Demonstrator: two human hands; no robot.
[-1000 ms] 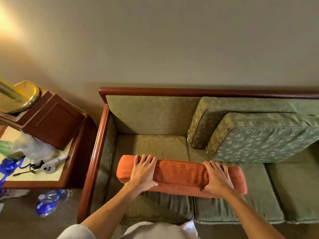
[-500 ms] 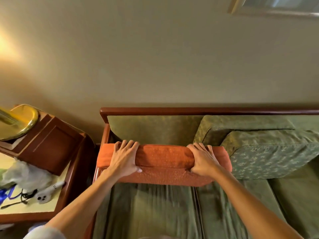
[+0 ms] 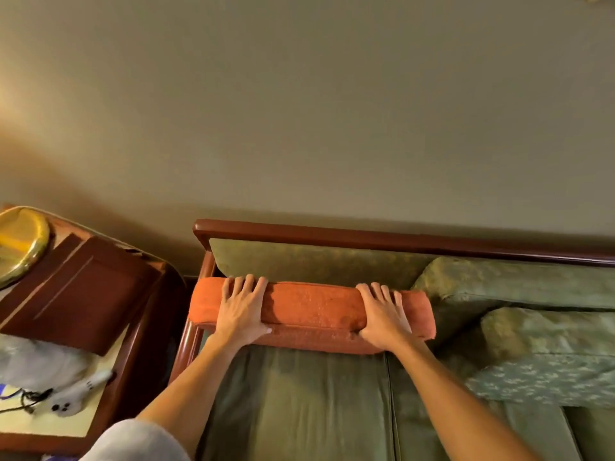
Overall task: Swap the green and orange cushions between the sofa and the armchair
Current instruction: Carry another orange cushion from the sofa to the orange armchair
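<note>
Since a second ago, both hands have carried the orange cushion toward twelve o'clock, against the sofa backrest. Left hand and right hand grip it, fingers spread over its top; placement looks nearly complete.

A cushion stands on edge at the left end of the sofa against its backrest, both hands on top of it, two more cushions leaning to its right, and a side table left of the sofa.
</note>
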